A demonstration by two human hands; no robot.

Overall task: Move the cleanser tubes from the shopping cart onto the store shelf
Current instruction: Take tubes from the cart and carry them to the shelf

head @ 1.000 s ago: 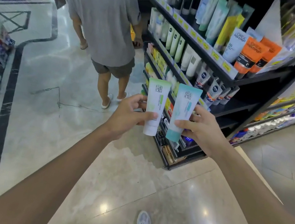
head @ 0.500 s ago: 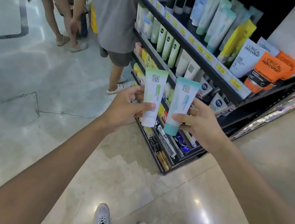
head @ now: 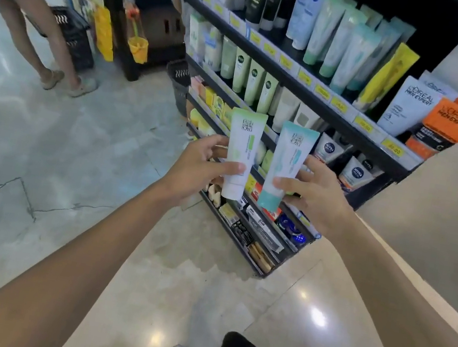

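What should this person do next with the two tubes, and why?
Probably carry both tubes forward to the shelf. The left hand grips the green-topped tube and the right hand grips the teal tube, both upright and held in front of the racks, not yet resting on any ledge.

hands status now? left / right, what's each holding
Left hand: closed around the green-topped white tube, held upright.
Right hand: closed around the teal tube, also upright, in front of the shelf.
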